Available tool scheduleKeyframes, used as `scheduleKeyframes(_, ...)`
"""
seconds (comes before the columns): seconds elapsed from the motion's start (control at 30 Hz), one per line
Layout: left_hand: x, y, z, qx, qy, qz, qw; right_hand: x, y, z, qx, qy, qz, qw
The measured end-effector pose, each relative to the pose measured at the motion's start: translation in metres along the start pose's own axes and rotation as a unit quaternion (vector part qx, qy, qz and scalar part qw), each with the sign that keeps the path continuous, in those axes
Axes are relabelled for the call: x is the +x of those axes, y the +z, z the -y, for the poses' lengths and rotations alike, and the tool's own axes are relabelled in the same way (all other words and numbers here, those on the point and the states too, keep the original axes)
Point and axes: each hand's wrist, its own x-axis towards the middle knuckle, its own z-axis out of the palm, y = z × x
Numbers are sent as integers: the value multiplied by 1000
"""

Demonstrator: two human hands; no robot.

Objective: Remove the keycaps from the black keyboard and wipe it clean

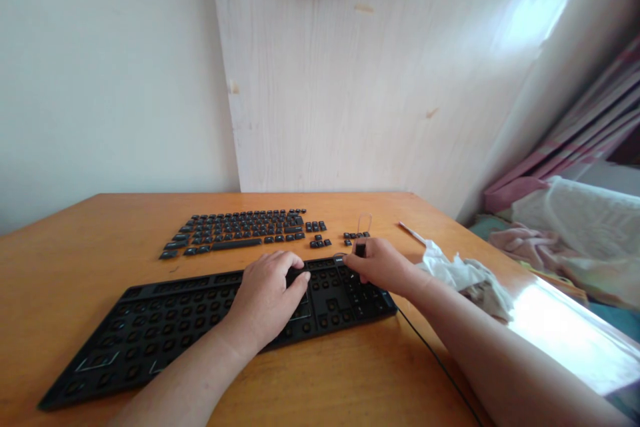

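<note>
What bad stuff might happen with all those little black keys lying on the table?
The loose keys lie just beyond the keyboard, so a hand could bump their neat rows crooked. The right arm is near the cable; catching it might tug the keyboard.

One keyboard (pixel 200 307), dozens of loose keycaps (pixel 237 244), one cable (pixel 440 363), one slim stick (pixel 413 233), one wire-looped tool (pixel 360 250)

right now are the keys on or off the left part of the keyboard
Off: bare sockets show there, and loose keys lie in rows on the table beyond the keyboard.
</note>
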Motion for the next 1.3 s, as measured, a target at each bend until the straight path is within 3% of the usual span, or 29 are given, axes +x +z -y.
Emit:
scheduleKeyframes(0.4, -1, 0, -1, 53, 22, 24, 998, 9, 7, -19, 138, 64, -5, 988)
scheduleKeyframes(0.57, -2, -1, -2, 51, 18, 29, 998, 13, -1, -24, 258, 78, -35, 962)
scheduleKeyframes(0.8, -1, -1, -3, 10, 19, 6, 1000, 8, 1, -17, 332, -6, -70, 941)
scheduleKeyframes(0.93, -1, -3, -11, -109, 5, -9, 994, -2, 10, -2, 340, -50, -73, 936)
scheduleKeyframes(1.0, -1, -4, -18, -203, -30, 14, 979, -7, 14, 6, 345, -63, -67, 934)
scheduleKeyframes(1.13, -2, -5, -28, -380, -81, 65, 919, -14, 23, 16, 351, -87, -48, 931)
scheduleKeyframes(1.3, -3, -6, -32, -503, -98, 105, 852, -22, 32, 20, 356, -128, -8, 926)
